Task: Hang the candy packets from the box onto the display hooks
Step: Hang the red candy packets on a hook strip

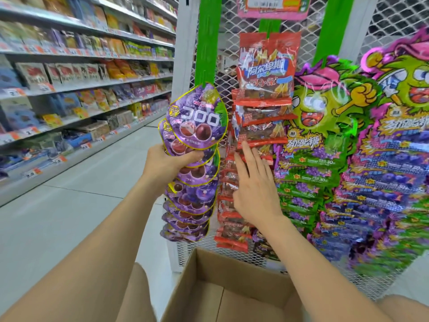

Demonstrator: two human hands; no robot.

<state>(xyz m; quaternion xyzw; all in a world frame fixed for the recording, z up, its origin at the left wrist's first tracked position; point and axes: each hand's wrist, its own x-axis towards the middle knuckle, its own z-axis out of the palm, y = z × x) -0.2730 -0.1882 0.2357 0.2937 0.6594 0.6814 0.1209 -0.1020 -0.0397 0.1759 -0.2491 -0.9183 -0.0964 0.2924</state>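
- Purple gummy packets (197,122) sit gripped in the curled fingers of the left hand (171,161), at the left edge of the mesh rack (222,19).
- Straight, spread fingers of the right hand (255,191) touch the hanging red candy packets (264,105).
- Below both arms the cardboard box (183,287) stands open, its far rim by the rack.
- Leftward stretches the aisle floor (81,217).

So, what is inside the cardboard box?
Only bare bottom flaps show inside the cardboard box; no packets visible. The right forearm covers its right side, and its near part lies outside the picture.
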